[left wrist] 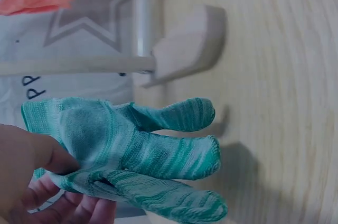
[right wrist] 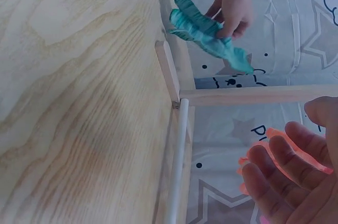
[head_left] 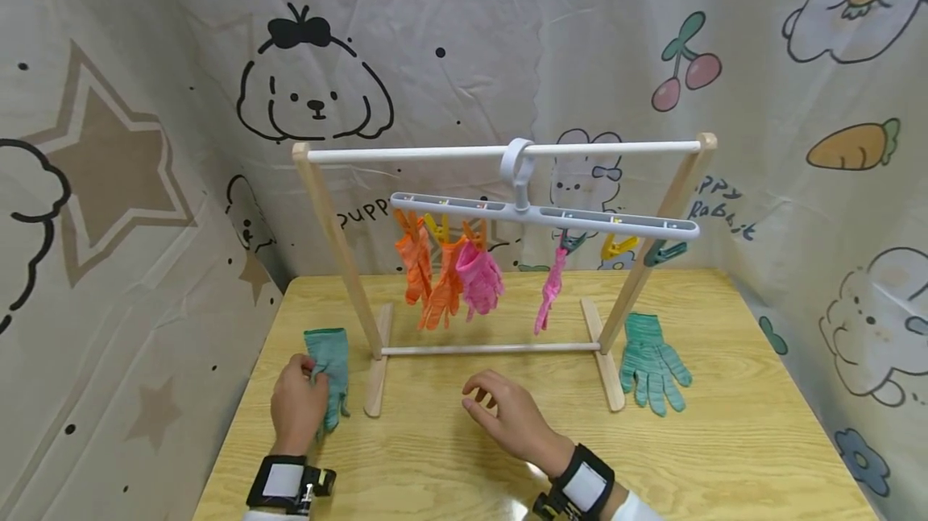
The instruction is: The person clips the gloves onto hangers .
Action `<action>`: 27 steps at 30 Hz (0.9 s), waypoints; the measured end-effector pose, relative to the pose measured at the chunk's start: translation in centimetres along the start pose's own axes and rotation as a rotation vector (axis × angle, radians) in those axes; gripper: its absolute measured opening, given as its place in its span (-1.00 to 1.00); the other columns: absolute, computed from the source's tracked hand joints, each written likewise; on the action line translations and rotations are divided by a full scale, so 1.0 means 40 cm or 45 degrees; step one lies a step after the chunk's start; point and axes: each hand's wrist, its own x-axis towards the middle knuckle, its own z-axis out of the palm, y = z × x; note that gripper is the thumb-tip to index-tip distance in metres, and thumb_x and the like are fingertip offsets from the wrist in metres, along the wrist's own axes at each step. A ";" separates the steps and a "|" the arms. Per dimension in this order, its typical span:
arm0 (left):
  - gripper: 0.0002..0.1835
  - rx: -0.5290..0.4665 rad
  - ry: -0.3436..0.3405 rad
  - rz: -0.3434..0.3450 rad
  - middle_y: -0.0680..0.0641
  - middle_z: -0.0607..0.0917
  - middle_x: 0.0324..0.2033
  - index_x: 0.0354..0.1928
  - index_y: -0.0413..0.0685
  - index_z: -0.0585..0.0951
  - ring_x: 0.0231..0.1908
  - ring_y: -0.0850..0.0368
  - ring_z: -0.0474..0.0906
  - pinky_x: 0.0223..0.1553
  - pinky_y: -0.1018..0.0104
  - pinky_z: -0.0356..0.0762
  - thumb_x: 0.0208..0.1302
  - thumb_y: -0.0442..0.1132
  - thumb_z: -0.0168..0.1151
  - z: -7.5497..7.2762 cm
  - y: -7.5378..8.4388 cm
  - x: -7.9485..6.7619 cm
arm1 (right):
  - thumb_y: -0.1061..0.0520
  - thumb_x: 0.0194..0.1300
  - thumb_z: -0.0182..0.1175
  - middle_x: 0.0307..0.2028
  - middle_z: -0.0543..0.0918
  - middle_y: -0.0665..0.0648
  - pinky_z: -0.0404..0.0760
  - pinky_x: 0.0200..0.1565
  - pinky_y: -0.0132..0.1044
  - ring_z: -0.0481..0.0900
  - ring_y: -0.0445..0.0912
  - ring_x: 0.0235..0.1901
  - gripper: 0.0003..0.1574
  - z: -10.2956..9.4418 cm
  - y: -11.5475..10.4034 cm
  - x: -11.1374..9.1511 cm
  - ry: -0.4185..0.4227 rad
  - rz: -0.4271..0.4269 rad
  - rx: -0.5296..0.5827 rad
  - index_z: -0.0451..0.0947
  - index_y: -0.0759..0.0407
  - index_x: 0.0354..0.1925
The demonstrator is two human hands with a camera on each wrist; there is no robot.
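My left hand (head_left: 299, 404) pinches a green striped knit glove (head_left: 331, 368) near the left leg of a small drying rack. The left wrist view shows thumb and fingers closed on the side of this glove (left wrist: 111, 134), its fingers hanging free just above the wood. Over the table in front of the rack is my right hand (head_left: 511, 416), fingers loosely bent, holding nothing. A second green glove (head_left: 652, 364) lies flat by the rack's right leg. From a white clip hanger (head_left: 544, 215) hang orange gloves (head_left: 444, 287) and pink gloves (head_left: 480, 278).
The wooden rack has a white top rail (head_left: 406, 154) and a lower bar (head_left: 493, 349). A yellow clip (head_left: 619, 247) and a dark green clip (head_left: 664, 253) hang unused at the hanger's right end. Patterned curtain (head_left: 464, 46) surrounds the wooden table (head_left: 449, 465).
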 end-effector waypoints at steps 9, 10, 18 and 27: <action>-0.87 -0.073 0.170 -0.007 -0.22 0.74 -0.32 -0.18 -0.17 0.58 -0.44 -0.04 0.66 -0.58 0.31 0.28 0.24 -0.32 0.21 -0.046 0.043 -0.040 | 0.10 0.42 0.25 -0.18 0.71 0.03 0.70 -0.27 -0.25 0.66 -0.13 -0.26 -0.85 -0.012 -0.007 0.016 0.032 -0.043 -0.013 0.62 0.11 -0.09; -0.87 -0.082 0.186 -0.003 -0.22 0.74 -0.34 -0.19 -0.17 0.58 -0.45 -0.04 0.66 -0.57 0.30 0.29 0.23 -0.32 0.21 -0.051 0.048 -0.045 | 0.10 0.42 0.25 -0.19 0.71 0.04 0.70 -0.28 -0.25 0.66 -0.12 -0.26 -0.84 -0.013 -0.007 0.018 0.038 -0.052 -0.015 0.62 0.12 -0.09; -0.87 -0.195 0.276 0.072 -0.22 0.74 -0.30 -0.19 -0.21 0.59 -0.46 0.46 0.50 -0.46 0.54 0.38 0.23 -0.37 0.21 -0.083 0.084 -0.070 | 0.08 0.43 0.24 -0.18 0.71 0.01 0.69 -0.27 -0.32 0.66 -0.17 -0.26 -0.84 -0.019 -0.006 0.032 0.063 -0.075 -0.043 0.63 0.11 -0.10; -0.87 -0.367 0.301 0.213 -0.28 0.70 -0.21 -0.18 -0.32 0.58 -0.30 0.74 0.38 -0.35 0.88 0.38 0.23 -0.47 0.20 -0.103 0.112 -0.083 | 0.11 0.42 0.24 -0.17 0.71 0.02 0.71 -0.24 -0.26 0.66 -0.16 -0.24 -0.85 -0.038 -0.016 0.041 0.049 -0.041 -0.033 0.62 0.10 -0.08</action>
